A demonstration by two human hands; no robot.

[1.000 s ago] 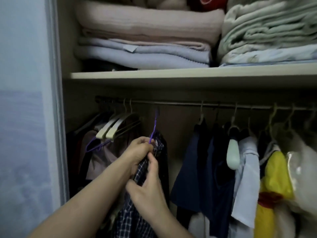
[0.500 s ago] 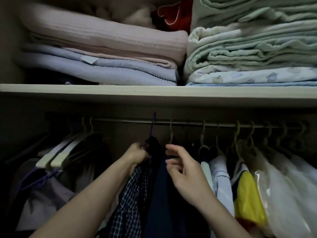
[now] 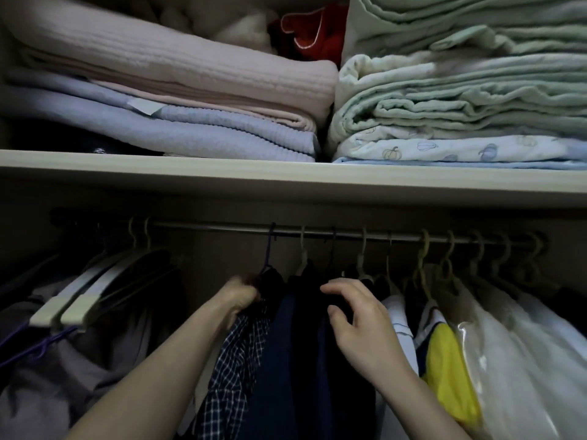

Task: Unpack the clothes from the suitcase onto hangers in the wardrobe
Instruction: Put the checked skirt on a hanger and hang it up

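Left hand (image 3: 239,296) fingers clench the checked shirt (image 3: 235,363) just below its purple hanger (image 3: 269,252), apparently. Right hand (image 3: 359,319) fingers hang loosely curled, grasping nothing, beside the navy garment (image 3: 286,360).

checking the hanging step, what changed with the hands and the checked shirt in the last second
The right hand let go of the checked shirt and moved right onto the dark clothes beside it. The left hand still grips the shirt's collar; its purple hanger stays on the rail.
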